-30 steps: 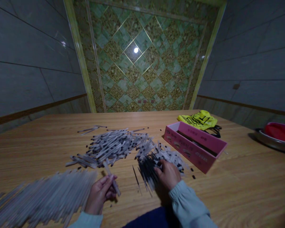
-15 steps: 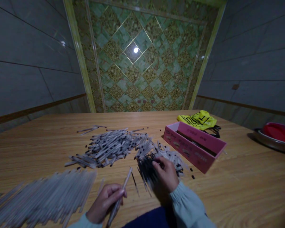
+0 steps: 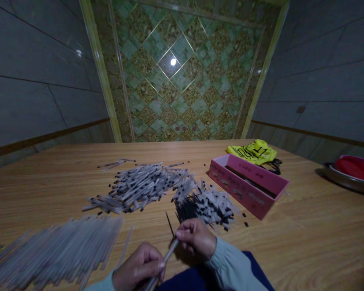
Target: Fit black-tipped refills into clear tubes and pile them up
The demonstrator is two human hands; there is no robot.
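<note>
A pale, slender tube slants up to the right between my hands. My left hand is closed around its lower part. My right hand pinches at the tube's upper end; whether a smaller piece is between those fingertips cannot be made out. Just beyond my right hand lies a bunch of thin black sticks, with one loose black stick to its left. Short clear pieces with black ends are heaped beside the bunch. Long clear tubes lie in rows at the left.
A large pile of grey tubes with dark ends lies mid-table. An open pink box stands to the right, a yellow bag behind it. A metal tray with red items is at the far right. Small black caps are scattered.
My right hand has left the black sticks, moving toward me and left to the tube's upper end. My left hand and the tube have shifted slightly right and down.
</note>
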